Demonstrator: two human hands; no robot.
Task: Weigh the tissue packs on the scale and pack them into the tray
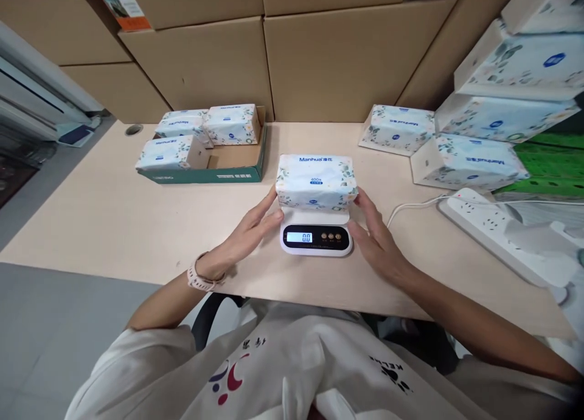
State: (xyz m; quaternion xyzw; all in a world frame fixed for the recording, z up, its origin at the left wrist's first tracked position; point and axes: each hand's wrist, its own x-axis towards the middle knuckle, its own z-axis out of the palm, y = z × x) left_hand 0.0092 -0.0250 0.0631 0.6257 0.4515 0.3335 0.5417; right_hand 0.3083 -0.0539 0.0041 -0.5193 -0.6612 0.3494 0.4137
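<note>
A white-and-blue floral pack of tissues (314,182) is between my two hands, over the white kitchen scale (316,240). My left hand (255,225) has its fingers against the pack's left end, thumb pointing along the scale's side. Against the right end rest the fingers of my right hand (375,237), with its thumb near the scale's corner. The lit display reads 0.0. Whether the pack's underside touches the weighing plate is hidden.
Left of the scale, a green shallow box (205,175) holds three tissue packs. More tissue packs (469,161) are stacked at the right. A white power strip (495,231) and cable lie at the right, near green material (547,165). Cardboard boxes (337,61) wall off the back.
</note>
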